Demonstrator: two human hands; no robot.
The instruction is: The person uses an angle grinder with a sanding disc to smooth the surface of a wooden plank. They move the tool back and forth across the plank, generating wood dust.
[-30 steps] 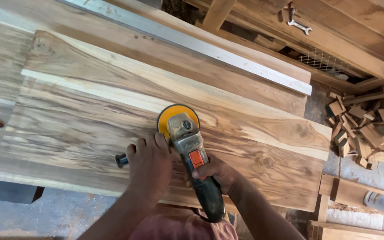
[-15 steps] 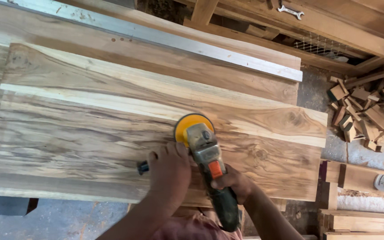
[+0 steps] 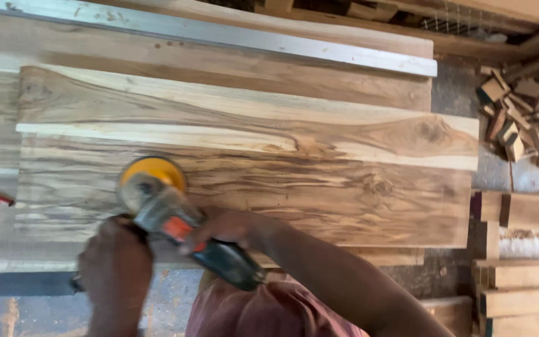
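Yellow disc of the angle grinder [image 3: 157, 187] presses on the wooden slab [image 3: 319, 168] near its left front corner. I see my right hand [image 3: 229, 228] closed around the grinder body and my left hand [image 3: 115, 262] gripping its side handle. 1 pile of wood offcuts [image 3: 525, 118] lies beyond the slab's right edge.

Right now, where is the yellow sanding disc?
In the head view, the yellow sanding disc sits on the wooden slab near its left end, just above both hands.

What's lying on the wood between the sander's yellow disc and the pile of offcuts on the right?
Nothing: in the head view, only bare slab stretches from the disc to its right end, then a strip of grey floor before the offcuts.
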